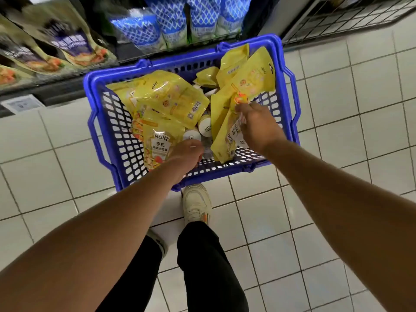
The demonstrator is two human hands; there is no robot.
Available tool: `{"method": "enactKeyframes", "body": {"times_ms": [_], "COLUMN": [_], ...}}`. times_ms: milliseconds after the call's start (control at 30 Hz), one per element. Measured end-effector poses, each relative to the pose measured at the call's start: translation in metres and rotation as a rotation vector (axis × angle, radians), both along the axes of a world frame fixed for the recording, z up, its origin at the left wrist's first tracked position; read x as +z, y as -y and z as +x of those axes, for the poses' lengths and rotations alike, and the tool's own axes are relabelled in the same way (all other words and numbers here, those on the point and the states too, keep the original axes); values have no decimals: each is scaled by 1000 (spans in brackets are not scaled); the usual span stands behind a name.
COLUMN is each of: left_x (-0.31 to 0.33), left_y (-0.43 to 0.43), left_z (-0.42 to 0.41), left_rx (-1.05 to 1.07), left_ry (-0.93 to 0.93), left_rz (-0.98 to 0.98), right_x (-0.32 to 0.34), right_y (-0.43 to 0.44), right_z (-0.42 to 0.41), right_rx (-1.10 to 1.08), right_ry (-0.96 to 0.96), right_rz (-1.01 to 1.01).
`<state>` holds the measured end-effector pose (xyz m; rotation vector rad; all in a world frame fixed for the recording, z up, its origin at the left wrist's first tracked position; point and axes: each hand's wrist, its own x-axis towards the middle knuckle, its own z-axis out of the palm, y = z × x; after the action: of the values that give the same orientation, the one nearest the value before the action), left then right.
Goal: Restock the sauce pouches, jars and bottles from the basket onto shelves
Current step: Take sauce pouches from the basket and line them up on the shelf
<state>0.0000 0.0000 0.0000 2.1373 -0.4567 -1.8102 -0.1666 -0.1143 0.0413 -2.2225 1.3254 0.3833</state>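
A blue plastic basket [112, 122] stands on the tiled floor, filled with several yellow Heinz sauce pouches and white-capped jars [204, 126]. My right hand [256, 127] pinches the top of a yellow pouch [221, 134] that stands tilted at the basket's right side. My left hand [188, 154] reaches into the near side of the basket with curled fingers, right beside a yellow pouch with a Heinz label [158, 145]. Whether it holds anything is hidden.
The bottom shelf [67, 91] at the top left carries dark and green pouches [67, 46]. Blue and white refill bags [171, 23] stand further right. A wire rack [337, 16] is at the top right. My shoe [197, 203] is just behind the basket.
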Motion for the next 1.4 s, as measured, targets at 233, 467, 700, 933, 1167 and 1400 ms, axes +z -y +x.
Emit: {"method": "enactKeyframes", "body": {"times_ms": [233, 467, 700, 933, 1167, 1400], "left_x": [-41, -56, -37, 18, 72, 101], "left_y": [13, 12, -2, -37, -53, -59], "left_z": [-25, -41, -13, 46, 78, 93], "left_rx": [-259, -344, -154, 90, 387, 598], "left_ry": [0, 168, 41, -82, -379, -545], "left_rz": [-95, -275, -284, -296, -332, -265], "right_x": [-28, -34, -25, 16, 56, 72], "right_y": [40, 41, 43, 13, -52, -85], "right_z": [24, 28, -5, -3, 15, 39], "right_rx": [514, 650, 464, -449, -813, -1221], "right_ry": [-242, -379, -142, 471, 860, 994], "right_rz": [-34, -124, -104, 493, 722, 1092]}}
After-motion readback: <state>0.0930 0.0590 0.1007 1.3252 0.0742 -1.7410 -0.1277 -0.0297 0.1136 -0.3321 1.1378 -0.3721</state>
